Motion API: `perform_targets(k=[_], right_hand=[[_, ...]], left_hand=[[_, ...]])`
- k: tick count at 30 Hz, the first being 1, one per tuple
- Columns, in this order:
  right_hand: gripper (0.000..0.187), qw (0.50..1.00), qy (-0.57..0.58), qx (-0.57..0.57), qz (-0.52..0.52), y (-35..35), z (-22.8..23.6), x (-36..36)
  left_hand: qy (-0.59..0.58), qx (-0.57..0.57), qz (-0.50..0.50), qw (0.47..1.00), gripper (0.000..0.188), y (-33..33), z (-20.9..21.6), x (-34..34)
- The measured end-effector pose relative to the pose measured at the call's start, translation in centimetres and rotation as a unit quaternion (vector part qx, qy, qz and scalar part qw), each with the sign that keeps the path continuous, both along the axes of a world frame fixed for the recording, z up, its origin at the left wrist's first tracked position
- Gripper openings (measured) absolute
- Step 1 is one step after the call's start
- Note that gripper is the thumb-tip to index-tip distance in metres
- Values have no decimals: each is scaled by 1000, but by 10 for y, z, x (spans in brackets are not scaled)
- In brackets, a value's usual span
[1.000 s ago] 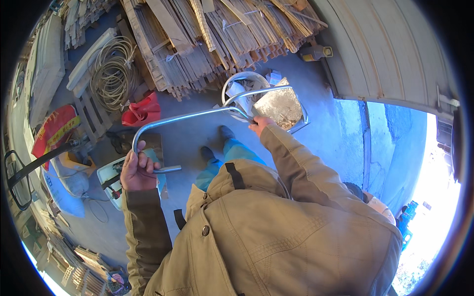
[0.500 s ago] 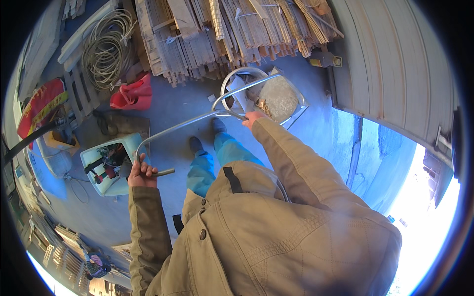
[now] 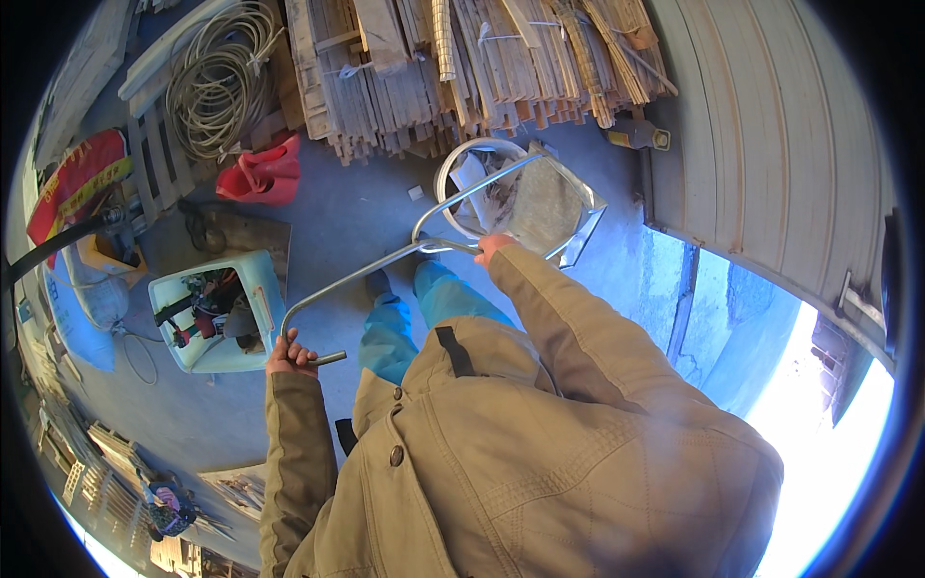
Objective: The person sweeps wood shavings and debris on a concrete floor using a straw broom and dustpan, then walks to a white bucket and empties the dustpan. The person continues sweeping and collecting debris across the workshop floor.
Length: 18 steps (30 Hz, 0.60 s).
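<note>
A metal dustpan [image 3: 551, 204] with a long bent tube handle [image 3: 358, 274] spans both my hands. Its pan lies tilted against a round white bucket [image 3: 441, 183], partly over the opening. Inside the bucket are pale scraps and dark debris [image 3: 498, 196]; the pan covers the rest. My left hand [image 3: 291, 355], at the lower left, is closed round the handle's curved end. Farther forward, my right hand [image 3: 494, 249] grips the tube close to the pan.
Bundled wood strips [image 3: 405, 106] are stacked beyond the bucket. On the left sit a pale green bin [image 3: 262, 289] with tools, a red bag-like object [image 3: 260, 173] and a hose coil [image 3: 222, 87]. A ribbed metal panel [image 3: 771, 144] stands at right. My shoes are below the handle.
My left hand has shifted right and slightly down with the handle end. The pan's tilt has changed, and the brown scraps seen at its edge are no longer visible there.
</note>
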State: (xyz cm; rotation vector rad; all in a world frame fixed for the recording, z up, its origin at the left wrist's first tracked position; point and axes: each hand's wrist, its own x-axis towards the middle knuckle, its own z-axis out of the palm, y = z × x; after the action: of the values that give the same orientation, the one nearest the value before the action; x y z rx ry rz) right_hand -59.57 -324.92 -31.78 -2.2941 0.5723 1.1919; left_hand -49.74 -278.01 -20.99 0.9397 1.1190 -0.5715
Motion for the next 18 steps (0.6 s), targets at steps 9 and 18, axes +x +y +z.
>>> perform_targets(k=[9, 18], right_hand=[[32, 1000, -12, -15, -21, 15, 14, 10], [28, 998, -39, -16, -44, 23, -7, -10]], left_hand=[[12, 33, 34, 999, 35, 3, 14, -3], [79, 44, 34, 995, 36, 10, 8, 1]])
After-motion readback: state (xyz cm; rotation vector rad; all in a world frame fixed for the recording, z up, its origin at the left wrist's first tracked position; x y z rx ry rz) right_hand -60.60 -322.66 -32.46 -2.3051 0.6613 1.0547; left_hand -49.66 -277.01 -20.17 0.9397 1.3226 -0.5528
